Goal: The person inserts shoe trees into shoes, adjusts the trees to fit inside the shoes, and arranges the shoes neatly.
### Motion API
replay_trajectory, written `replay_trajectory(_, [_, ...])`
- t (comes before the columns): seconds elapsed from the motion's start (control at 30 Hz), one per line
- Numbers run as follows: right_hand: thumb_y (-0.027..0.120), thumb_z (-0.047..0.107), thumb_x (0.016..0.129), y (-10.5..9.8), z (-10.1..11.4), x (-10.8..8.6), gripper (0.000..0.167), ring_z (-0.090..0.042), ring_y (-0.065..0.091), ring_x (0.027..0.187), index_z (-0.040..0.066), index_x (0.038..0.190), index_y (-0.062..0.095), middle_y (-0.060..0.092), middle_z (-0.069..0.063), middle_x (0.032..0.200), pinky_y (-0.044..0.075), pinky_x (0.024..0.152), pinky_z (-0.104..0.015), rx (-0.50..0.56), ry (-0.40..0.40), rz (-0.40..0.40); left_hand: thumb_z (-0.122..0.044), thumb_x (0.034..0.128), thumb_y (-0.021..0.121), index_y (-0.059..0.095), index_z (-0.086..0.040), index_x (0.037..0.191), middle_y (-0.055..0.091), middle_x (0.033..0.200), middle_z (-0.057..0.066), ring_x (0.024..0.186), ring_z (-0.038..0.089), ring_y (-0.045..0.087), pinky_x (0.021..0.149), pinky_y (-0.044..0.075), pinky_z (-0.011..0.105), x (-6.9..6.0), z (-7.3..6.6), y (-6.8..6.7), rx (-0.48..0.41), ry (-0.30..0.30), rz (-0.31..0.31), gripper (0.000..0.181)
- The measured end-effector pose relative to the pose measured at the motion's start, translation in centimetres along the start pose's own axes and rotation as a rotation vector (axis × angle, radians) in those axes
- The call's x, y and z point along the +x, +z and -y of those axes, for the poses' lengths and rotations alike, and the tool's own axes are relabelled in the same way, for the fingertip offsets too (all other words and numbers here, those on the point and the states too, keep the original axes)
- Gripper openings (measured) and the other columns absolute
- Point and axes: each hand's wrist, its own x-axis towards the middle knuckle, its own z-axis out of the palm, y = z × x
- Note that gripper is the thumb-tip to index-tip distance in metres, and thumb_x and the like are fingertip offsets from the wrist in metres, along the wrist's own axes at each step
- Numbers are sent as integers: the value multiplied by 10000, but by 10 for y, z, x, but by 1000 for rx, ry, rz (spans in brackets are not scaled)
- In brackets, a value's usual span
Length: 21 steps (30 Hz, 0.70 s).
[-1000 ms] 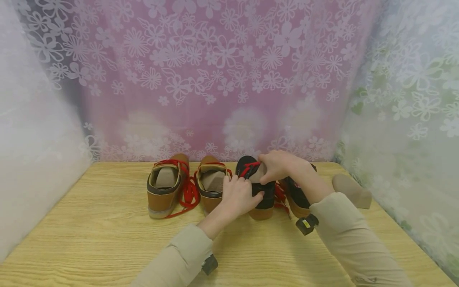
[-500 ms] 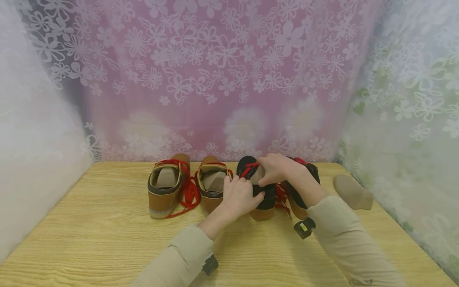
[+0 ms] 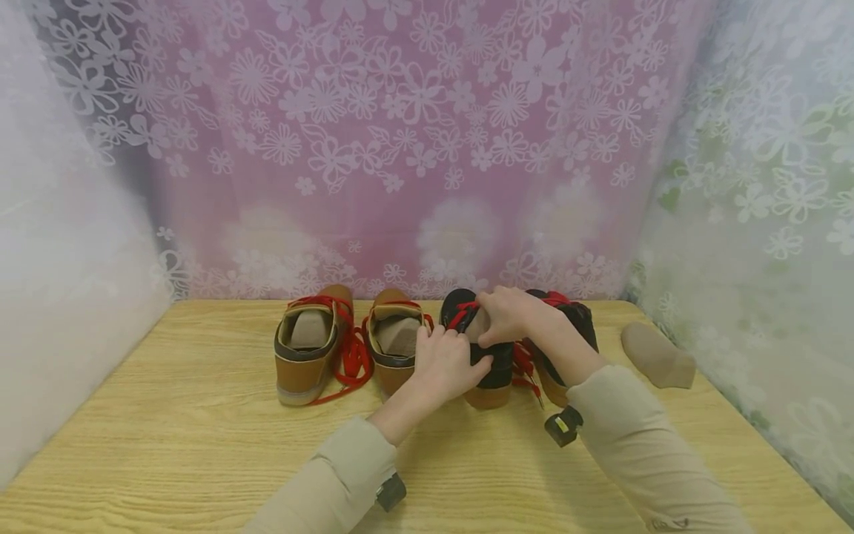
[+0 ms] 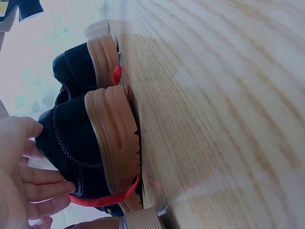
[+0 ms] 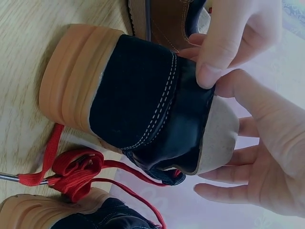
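A black shoe [image 3: 492, 377] with a tan sole and red laces stands on the table, heel towards me. My left hand [image 3: 442, 362] grips it at the collar; in the right wrist view the thumb lies on the heel's top edge and the fingers are partly hidden. Out of the opening sticks a beige shoe insert [image 5: 220, 136]. My right hand [image 3: 515, 315] holds this insert, thumb on the near side and fingers around the far side. How deep the insert sits inside the shoe is hidden.
Two brown shoes [image 3: 302, 378] with beige inserts stand to the left, red laces [image 3: 353, 360] lying between them. Another black shoe [image 3: 580, 326] is on the right, partly behind the right forearm. A loose beige insert [image 3: 657, 357] lies near the table's right edge. A pink floral curtain [image 3: 400, 148] hangs behind.
My right hand and forearm have shifted slightly left, so more of the far black shoe shows. The left hand keeps its place on the shoe.
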Motion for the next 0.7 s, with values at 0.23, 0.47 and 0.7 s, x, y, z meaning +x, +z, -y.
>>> replay_trajectory(0.23, [716,341,764,2,1,0,604,-325,565,990,18,1235,521,582,-151,1104,452,860,-471,22,20,9,-629,857,455,684,-152,835,624,852,-7,786,197,514,742,335,394,-1,-1,0,4,-2,14,529])
replay_trajectory(0.47, [720,346,781,1,2,-2,629,-355,538,1044,52,1282,480,552,-175,1158,433,875,-502,52,33,9,-628,857,455,693,-149,851,628,861,-2,805,203,520,756,335,402,-1,0,1,3,-1,4,535])
replay_trajectory(0.7, [737,359,771,1,-2,-3,604,-347,527,1056,76,1257,516,563,-149,1160,434,871,-507,82,10,-11,-625,859,449,692,-143,855,626,852,0,803,206,515,750,333,399,0,0,1,6,-3,-4,539])
